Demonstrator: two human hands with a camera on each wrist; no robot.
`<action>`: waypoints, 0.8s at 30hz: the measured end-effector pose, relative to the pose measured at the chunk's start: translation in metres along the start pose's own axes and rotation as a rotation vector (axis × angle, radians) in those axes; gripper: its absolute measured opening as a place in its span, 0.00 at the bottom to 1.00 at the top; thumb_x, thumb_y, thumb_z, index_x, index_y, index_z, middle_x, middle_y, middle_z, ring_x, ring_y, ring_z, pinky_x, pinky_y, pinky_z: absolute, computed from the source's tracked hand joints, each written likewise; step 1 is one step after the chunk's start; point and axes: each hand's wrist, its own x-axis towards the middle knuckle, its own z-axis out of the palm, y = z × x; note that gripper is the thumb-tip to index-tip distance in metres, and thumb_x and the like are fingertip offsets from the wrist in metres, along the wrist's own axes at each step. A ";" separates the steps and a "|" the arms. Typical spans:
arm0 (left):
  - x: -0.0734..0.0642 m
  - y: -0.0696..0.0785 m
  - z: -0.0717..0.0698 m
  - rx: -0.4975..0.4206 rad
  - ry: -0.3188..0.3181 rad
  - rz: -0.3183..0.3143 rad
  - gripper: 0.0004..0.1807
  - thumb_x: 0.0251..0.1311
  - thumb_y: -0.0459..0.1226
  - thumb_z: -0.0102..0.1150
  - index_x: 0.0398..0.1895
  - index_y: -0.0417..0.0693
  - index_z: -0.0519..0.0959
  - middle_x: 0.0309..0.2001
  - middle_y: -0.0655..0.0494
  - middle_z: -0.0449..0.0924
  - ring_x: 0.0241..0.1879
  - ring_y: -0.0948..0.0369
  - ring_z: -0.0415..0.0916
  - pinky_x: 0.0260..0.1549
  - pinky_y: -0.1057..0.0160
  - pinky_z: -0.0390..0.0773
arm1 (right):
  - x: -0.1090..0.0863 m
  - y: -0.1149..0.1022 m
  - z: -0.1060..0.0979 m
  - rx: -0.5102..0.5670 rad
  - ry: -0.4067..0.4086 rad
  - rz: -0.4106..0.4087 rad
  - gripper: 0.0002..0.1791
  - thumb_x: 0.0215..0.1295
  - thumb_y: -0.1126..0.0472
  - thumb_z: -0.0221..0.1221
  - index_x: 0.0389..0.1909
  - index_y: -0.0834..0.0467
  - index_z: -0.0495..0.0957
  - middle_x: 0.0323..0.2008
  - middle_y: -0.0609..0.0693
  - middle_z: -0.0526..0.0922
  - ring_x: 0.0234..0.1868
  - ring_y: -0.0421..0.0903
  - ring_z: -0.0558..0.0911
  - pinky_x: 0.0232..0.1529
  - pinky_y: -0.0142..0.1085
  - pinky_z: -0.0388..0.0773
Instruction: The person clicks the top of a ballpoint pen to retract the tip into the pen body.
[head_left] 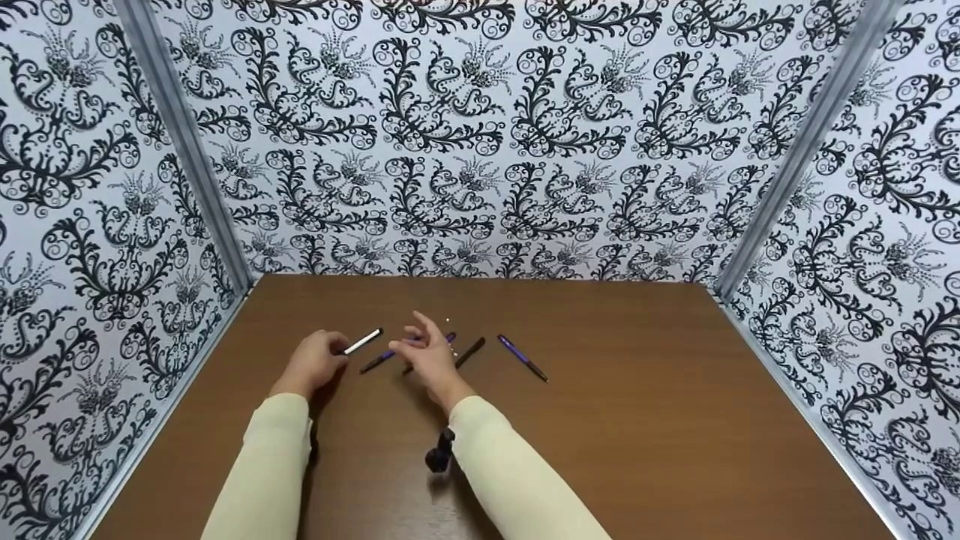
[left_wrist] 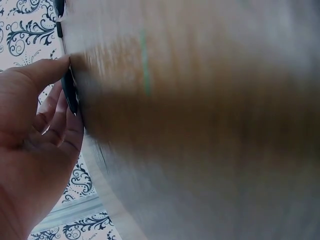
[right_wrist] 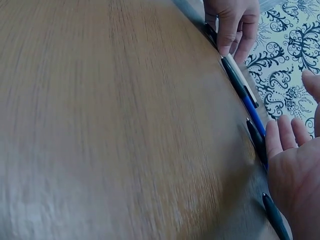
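My left hand (head_left: 311,365) pinches the dark near end of a white pen (head_left: 363,341) between thumb and fingers, at the left of the row. In the left wrist view the pen's dark tip (left_wrist: 70,95) shows beside the thumb. Just right of it lies a blue pen with a dark grip (head_left: 376,363). My right hand (head_left: 433,364) hovers over the middle pens with fingers loosely extended and nothing in them. It partly hides another blue pen (head_left: 451,337) and a black pen (head_left: 472,350). Farther right lies one more blue pen (head_left: 523,358), slanted.
The pens lie on a brown wooden table (head_left: 637,405). Patterned black-and-white walls (head_left: 480,150) enclose its back and sides, with grey posts (head_left: 187,150) at the corners. A small black device (head_left: 439,454) hangs at the right wrist.
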 end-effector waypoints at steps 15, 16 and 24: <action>0.006 0.000 -0.002 0.000 0.005 -0.012 0.13 0.77 0.28 0.63 0.59 0.37 0.87 0.55 0.37 0.86 0.55 0.41 0.81 0.61 0.37 0.79 | 0.001 -0.002 0.007 0.051 0.013 -0.001 0.41 0.68 0.68 0.75 0.80 0.61 0.70 0.62 0.59 0.85 0.61 0.57 0.85 0.58 0.39 0.85; 0.007 0.002 -0.002 -0.006 0.012 -0.006 0.12 0.77 0.28 0.63 0.58 0.37 0.87 0.54 0.38 0.86 0.55 0.41 0.81 0.62 0.37 0.79 | 0.001 -0.002 0.007 0.051 0.016 -0.002 0.41 0.68 0.68 0.75 0.80 0.61 0.70 0.62 0.59 0.85 0.60 0.56 0.85 0.57 0.39 0.85; 0.012 0.018 -0.004 -0.079 0.074 0.085 0.11 0.77 0.28 0.63 0.57 0.38 0.87 0.50 0.41 0.87 0.52 0.43 0.82 0.59 0.39 0.81 | 0.010 -0.009 0.001 0.045 0.036 0.009 0.38 0.69 0.66 0.75 0.78 0.60 0.72 0.59 0.57 0.85 0.57 0.50 0.85 0.55 0.39 0.85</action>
